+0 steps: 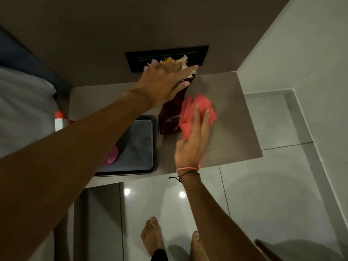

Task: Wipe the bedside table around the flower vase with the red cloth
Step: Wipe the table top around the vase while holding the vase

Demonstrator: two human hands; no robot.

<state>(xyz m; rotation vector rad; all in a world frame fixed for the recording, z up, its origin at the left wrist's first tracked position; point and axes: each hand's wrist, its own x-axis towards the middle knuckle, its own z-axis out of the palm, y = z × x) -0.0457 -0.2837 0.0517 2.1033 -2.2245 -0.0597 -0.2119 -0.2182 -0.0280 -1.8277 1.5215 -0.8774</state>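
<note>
The red cloth (197,112), a crumpled piece of soft fabric, lies on the grey-brown wood-grain table (231,119) just right of centre in the frame, touching the lower right side of the dark red glass flower vase (170,117). The right hand (192,146) presses flat on the cloth with fingers stretched out and open, palm down, not clenched around it; thin pink and black string bands circle its wrist. The left hand (165,83) reaches in from the lower left and rests, fingers spread, over the top of the vase, against the pale white, yellow and pink flowers (178,62). Left of the vase on the table sits a black rectangular tray (155,144) with rounded corners. At the left edge stands a white bottle with an orange-red top (59,121). Bare feet (152,236) stand on the glossy grey tiled floor (263,194) below.
</note>
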